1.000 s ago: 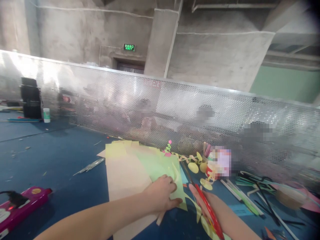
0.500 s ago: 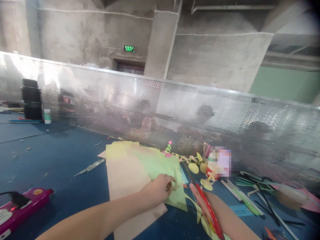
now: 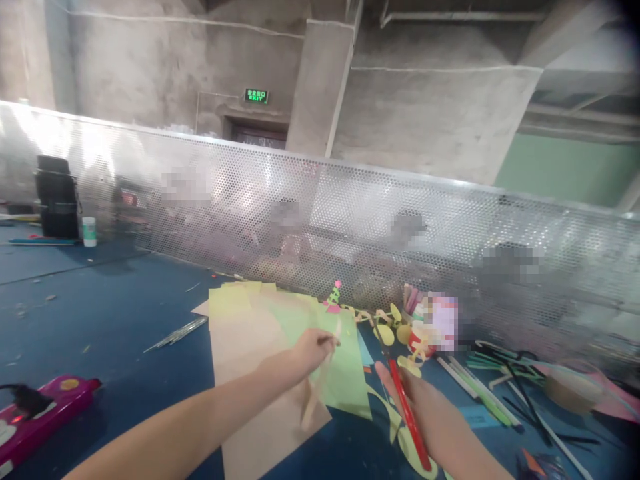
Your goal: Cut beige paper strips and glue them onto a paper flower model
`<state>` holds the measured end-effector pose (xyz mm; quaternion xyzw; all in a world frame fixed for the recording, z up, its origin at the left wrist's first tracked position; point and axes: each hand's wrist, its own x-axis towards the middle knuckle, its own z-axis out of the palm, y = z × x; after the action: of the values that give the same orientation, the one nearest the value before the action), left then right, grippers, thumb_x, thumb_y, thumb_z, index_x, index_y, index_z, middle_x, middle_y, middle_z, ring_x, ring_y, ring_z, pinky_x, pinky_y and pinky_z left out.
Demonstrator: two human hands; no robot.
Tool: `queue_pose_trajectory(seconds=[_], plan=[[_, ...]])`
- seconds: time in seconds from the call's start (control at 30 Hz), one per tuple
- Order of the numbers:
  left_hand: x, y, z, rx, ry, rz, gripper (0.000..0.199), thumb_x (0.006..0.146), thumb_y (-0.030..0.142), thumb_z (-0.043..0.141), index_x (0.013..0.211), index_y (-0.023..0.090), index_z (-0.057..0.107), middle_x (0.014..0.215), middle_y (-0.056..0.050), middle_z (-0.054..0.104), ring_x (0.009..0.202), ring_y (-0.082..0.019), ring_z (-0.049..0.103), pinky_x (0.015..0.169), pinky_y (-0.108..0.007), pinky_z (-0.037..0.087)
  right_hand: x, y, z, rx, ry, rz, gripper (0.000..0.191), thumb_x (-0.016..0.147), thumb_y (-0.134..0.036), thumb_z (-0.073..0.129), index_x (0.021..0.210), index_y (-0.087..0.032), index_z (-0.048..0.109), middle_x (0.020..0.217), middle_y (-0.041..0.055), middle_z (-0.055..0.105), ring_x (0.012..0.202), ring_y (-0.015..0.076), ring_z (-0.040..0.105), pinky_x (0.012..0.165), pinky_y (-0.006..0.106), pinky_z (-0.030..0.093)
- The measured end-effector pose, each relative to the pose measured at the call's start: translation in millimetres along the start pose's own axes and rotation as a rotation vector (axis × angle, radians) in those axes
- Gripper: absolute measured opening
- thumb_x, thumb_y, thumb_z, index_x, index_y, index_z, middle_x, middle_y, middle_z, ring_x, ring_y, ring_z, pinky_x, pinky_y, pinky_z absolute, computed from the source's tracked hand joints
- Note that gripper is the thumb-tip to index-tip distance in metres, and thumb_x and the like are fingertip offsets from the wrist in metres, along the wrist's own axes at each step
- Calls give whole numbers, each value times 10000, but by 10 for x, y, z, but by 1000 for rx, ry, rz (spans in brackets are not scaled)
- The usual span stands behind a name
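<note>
My left hand (image 3: 316,348) is closed in a pinch over the paper sheets, on a narrow pale paper strip (image 3: 311,399). The strip is blurred and hangs below the fingers, with a short end showing above them. A pair of scissors with red handles (image 3: 404,400) is in my right hand (image 3: 425,407), the dark blades pointing up and away from me. Beneath my left hand lie a light green sheet (image 3: 350,383) and a pale cream sheet (image 3: 250,413). Curled yellow-green paper offcuts (image 3: 417,453) lie beside and under the scissors.
A small paper tree (image 3: 333,299) stands behind the sheets, near the perforated metal screen (image 3: 225,200). Thin metal sticks (image 3: 180,332) and a magenta power strip (image 3: 55,417) lie to the left. Paper strips, tape and a red-and-white container (image 3: 416,337) are at the right.
My left hand has moved slightly left and up, and the pale strip now shows hanging below it. My right hand with the scissors has shifted slightly left. The view has moved a little.
</note>
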<state>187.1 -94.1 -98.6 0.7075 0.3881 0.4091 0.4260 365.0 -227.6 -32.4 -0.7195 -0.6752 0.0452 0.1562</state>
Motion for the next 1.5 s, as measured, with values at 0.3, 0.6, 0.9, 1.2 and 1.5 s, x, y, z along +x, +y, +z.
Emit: queue_pose_trajectory(seconds=[0.3,0.6,0.9,1.2,1.5], plan=[[32,50,-32,-371,2,-51,300,729,403,609,869,141,647,737,-32,632,683,-146,609,646,-255,495,-168,-40,127,-259,-158,73,398,833,-445,389,810,-136,638,790,203,699,773,377,663,652,453,478],[-91,411,149,-445,-127,75,352,730,318,655,1014,196,486,804,-17,620,663,-152,637,676,-340,532,-36,-37,95,407,-17,-129,345,843,-416,454,1055,-158,541,966,105,654,817,208,616,712,307,457],[-159,639,192,-616,-150,83,248,731,311,663,911,148,613,793,-40,663,754,-164,636,741,-333,515,97,66,115,870,-366,-97,248,738,-384,600,766,-143,551,654,10,594,501,87,436,503,224,349],[70,702,-189,-716,77,43,306,732,351,660,940,127,680,826,-64,709,798,-157,643,860,-346,486,75,193,-285,797,-401,31,279,739,-440,603,810,-170,607,595,-40,545,539,98,492,517,198,356],[51,684,-140,-640,12,7,210,660,293,730,752,107,699,665,-39,679,626,-109,607,726,-272,503,108,412,-384,472,-281,-107,279,761,-445,578,866,-220,706,915,45,708,867,219,629,788,314,455]])
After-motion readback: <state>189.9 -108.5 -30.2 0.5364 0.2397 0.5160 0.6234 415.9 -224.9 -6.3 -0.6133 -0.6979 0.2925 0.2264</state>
